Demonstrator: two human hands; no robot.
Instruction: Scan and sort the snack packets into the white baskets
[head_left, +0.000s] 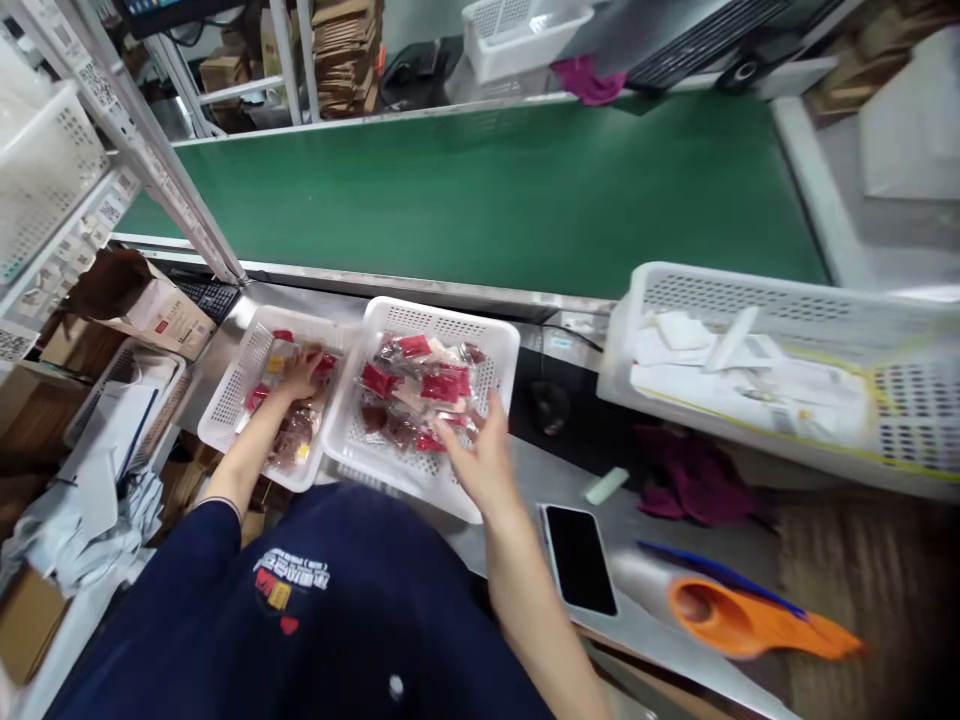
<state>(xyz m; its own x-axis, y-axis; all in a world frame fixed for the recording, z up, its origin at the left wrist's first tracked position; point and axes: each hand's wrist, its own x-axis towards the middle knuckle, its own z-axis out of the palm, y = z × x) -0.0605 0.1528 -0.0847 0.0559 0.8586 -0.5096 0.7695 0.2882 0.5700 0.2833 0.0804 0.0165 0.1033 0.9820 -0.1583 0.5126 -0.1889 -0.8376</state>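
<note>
My left hand (302, 375) reaches into the left white plastic basket (238, 388), fingers spread over small clear packets (291, 440) with brown contents and red and yellow labels. Beside it stands a second white basket (352, 425), holding several red and brown packets (444, 384). At that basket's right side is my right hand (484, 455), its thumb pointing in over the packets and its fingers apart. Nothing shows in its grasp. Part of the left hand's fingertips blends with the packets beneath.
A green conveyor belt (510, 190) runs behind the baskets. To the right are a long white basket (622, 340) of papers, a black mouse (551, 405), a phone (579, 560), a purple cloth (694, 475) and an orange tool (750, 620). An opened carton (169, 310) stands left.
</note>
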